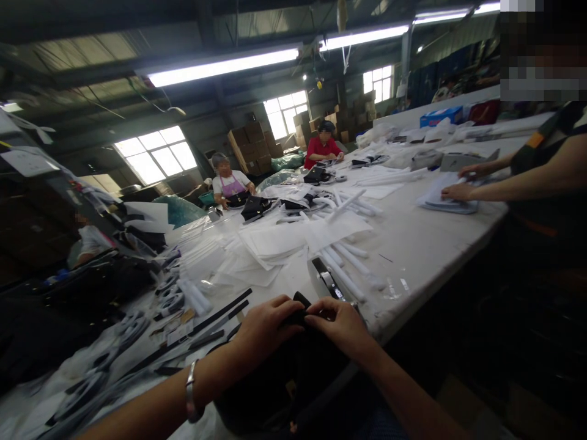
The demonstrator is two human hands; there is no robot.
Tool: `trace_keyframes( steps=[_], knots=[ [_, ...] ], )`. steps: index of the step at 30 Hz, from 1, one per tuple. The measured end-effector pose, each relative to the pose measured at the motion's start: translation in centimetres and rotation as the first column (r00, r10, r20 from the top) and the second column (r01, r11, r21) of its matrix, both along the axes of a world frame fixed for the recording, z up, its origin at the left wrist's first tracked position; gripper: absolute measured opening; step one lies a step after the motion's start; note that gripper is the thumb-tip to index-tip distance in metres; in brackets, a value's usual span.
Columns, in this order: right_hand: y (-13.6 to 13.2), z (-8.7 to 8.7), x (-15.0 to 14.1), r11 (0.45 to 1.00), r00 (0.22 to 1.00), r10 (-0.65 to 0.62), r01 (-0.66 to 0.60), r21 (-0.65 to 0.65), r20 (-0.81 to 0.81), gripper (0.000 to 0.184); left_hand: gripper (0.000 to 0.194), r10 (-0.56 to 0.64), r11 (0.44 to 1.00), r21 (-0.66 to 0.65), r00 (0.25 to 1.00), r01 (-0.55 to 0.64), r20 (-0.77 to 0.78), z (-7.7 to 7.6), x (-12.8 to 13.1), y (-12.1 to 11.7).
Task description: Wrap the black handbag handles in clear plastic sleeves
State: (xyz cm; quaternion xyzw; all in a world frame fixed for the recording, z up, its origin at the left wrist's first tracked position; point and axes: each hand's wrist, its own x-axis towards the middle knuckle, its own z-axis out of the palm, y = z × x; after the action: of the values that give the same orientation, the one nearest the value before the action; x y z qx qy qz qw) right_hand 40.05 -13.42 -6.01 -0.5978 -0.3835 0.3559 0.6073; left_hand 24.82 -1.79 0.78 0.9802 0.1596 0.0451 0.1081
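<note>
My left hand [266, 327] and my right hand [342, 324] meet at the near edge of the long white table [426, 244]. Both pinch the top edge of a black bag [279, 379] that sits in front of me, fingers curled closed on it. A silver bracelet [191, 391] circles my left wrist. Just past my hands lies a black strap with a metal buckle [328, 280]. White paper rolls [348, 269] rest beside it.
Black straps [215, 318] and bag parts lie at my left. White paper sheets [284, 241] cover the table's middle. A co-worker's arms [486, 186] reach in from the right. Two seated people [229, 180] work at the far side, with cardboard boxes [254, 146] behind them.
</note>
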Motion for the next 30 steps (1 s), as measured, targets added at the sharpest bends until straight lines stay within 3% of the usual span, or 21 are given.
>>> trace_keyframes(
  steps=[3, 6, 9, 13, 18, 23, 30],
  knots=[
    [0.1, 0.0, 0.3, 0.992, 0.980, 0.125, -0.128, -0.011, -0.155, 0.018, 0.029, -0.010, 0.997, 0.070, 1.000, 0.011, -0.007, 0.3, 0.1, -0.7],
    [0.0, -0.1, 0.6, 0.989, 0.990, 0.136, -0.138, -0.053, -0.037, 0.015, 0.022, 0.001, 0.998, 0.068, 1.000, -0.002, 0.014, 0.5, 0.5, -1.0],
    [-0.6, -0.5, 1.1, 0.993, 0.990, 0.061, -0.048, -0.103, 0.127, 0.009, 0.022, 0.038, 0.999, 0.030, 0.998, -0.040, 0.054, 0.4, 0.7, -0.8],
    [-2.4, -1.7, 1.7, 0.988, 0.974, -0.039, 0.071, -0.136, 0.222, 0.007, 0.024, 0.092, 0.996, -0.012, 0.993, -0.091, 0.074, 0.1, 0.4, -0.4],
    [-5.3, -3.6, 2.3, 0.957, 0.895, -0.151, 0.239, -0.166, 0.420, 0.012, 0.025, 0.083, 0.996, -0.037, 0.994, -0.081, 0.071, -0.1, 0.1, -0.3],
    [-7.2, -5.4, 3.3, 0.909, 0.861, -0.224, 0.353, -0.219, 0.457, 0.016, 0.025, 0.084, 0.996, -0.049, 0.993, -0.080, 0.086, -0.3, 0.4, -0.1],
    [-7.0, -7.0, 3.6, 0.897, 0.844, -0.236, 0.379, -0.226, 0.482, 0.018, 0.024, 0.085, 0.995, -0.056, 0.993, -0.080, 0.086, 0.0, 0.5, -0.3]
  ],
)
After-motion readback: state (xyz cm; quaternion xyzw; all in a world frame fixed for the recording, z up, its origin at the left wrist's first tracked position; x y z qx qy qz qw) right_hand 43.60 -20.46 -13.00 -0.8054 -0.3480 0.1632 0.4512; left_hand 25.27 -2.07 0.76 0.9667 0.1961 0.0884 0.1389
